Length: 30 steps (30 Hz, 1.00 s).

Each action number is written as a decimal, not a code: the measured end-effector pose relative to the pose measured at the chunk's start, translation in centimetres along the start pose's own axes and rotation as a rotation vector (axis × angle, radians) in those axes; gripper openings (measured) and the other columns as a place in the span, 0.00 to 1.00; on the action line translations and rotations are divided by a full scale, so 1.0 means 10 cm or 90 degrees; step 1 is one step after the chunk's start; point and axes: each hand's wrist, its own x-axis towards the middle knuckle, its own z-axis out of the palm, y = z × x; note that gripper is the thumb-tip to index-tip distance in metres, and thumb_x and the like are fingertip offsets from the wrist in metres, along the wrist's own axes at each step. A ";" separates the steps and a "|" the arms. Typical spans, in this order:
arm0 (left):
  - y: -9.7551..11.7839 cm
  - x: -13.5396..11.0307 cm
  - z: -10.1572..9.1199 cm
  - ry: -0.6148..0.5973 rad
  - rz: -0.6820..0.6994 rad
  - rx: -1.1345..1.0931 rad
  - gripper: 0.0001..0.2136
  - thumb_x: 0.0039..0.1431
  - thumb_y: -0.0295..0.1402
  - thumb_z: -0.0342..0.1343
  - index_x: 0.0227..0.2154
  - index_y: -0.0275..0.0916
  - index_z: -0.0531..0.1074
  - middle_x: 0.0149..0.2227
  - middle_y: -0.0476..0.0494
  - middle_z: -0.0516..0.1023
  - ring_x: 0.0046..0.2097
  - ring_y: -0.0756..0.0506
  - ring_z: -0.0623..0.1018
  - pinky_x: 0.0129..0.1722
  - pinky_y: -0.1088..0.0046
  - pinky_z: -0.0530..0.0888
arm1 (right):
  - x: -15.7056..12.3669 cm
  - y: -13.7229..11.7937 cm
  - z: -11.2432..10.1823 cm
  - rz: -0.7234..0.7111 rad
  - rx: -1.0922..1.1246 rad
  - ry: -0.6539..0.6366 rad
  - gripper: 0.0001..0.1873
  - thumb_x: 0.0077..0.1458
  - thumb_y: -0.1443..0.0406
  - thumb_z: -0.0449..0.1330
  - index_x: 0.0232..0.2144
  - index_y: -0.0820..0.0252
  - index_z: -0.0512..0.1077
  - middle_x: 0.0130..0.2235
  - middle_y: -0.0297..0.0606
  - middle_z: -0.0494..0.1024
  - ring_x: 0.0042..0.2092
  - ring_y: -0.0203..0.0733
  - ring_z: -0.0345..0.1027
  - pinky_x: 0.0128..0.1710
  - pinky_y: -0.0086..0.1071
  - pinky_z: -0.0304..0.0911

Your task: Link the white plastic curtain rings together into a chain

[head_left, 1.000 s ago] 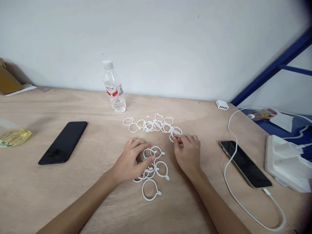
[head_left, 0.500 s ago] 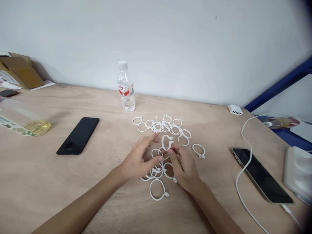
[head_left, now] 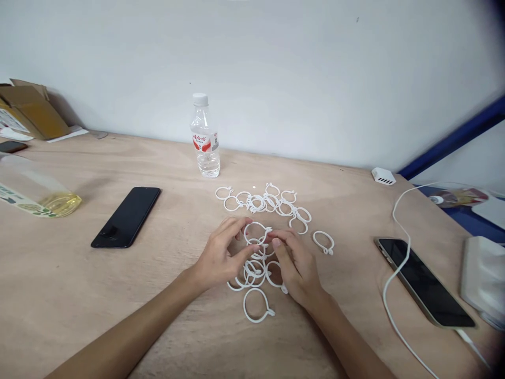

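Over a small pile, a white plastic ring (head_left: 245,231) with a little clasp is held up. My left hand (head_left: 219,258) has its far side between fingertips and thumb. My right hand (head_left: 296,266) is pinched at the clasp end, fingertips against or very near the tabs, which look brought together. Below and between my hands lie several similar rings, overlapping. One loose ring (head_left: 245,310) is closest to me on the table (head_left: 189,326). A larger group of rings (head_left: 284,209) spreads behind my hands, and a single ring (head_left: 314,239) lies to their right.
A water bottle (head_left: 207,163) stands behind the rings. Left are a black phone (head_left: 126,218), a bottle of yellow liquid (head_left: 59,205) on its side and a cardboard box (head_left: 39,110). Right are a phone (head_left: 426,284), a white cable (head_left: 389,310) and a white adapter (head_left: 382,176).
The held ring has turned and shifted left, its gap at the clasp now looking closed. My left fingers have come onto it. The view has tilted slightly.
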 end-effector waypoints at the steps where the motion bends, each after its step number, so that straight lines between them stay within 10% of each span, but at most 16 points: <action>1: 0.00 0.00 0.00 -0.008 -0.002 0.001 0.18 0.58 0.36 0.58 0.50 0.38 0.67 0.37 0.43 0.72 0.39 0.45 0.72 0.42 0.67 0.72 | 0.00 0.02 0.00 0.021 0.006 0.021 0.11 0.63 0.62 0.51 0.42 0.56 0.71 0.39 0.40 0.77 0.41 0.42 0.70 0.41 0.37 0.66; 30: 0.05 0.02 -0.03 -0.073 -0.015 -0.016 0.14 0.60 0.36 0.56 0.47 0.36 0.70 0.37 0.43 0.73 0.39 0.45 0.73 0.40 0.71 0.72 | 0.04 0.02 0.01 0.065 0.090 0.003 0.11 0.62 0.61 0.53 0.34 0.58 0.75 0.33 0.37 0.74 0.34 0.37 0.69 0.33 0.30 0.65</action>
